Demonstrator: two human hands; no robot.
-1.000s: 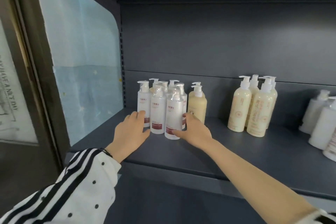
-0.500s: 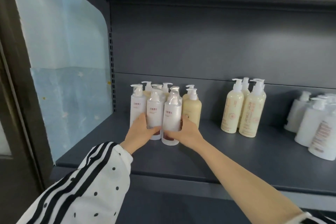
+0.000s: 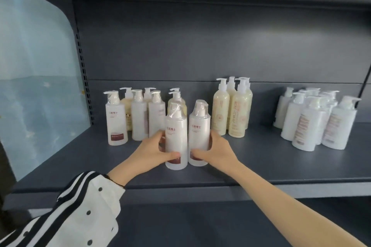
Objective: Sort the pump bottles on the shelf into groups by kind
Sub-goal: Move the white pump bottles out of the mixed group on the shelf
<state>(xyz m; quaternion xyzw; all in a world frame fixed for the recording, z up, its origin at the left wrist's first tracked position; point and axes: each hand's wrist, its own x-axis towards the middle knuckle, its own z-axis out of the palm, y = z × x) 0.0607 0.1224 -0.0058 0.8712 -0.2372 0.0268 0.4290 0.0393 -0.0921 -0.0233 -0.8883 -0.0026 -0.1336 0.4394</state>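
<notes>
Left hand (image 3: pixel 154 151) wraps one white red-label bottle (image 3: pixel 176 138); right hand (image 3: pixel 215 151) wraps its twin (image 3: pixel 199 136). Both stand touching at centre frame, forward on the shelf (image 3: pixel 281 166), apart from the mixed cluster (image 3: pixel 138 114) at centre left. Bases possibly just lifted; unclear. Advice: grip low, keep upright, steer clear of cream bottles (image 3: pixel 230 110) at right.

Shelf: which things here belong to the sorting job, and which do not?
Job:
left hand and right hand, each on a white bottle
left cluster
cream bottles
right white group

Not job:
blue panel
shelf
</notes>
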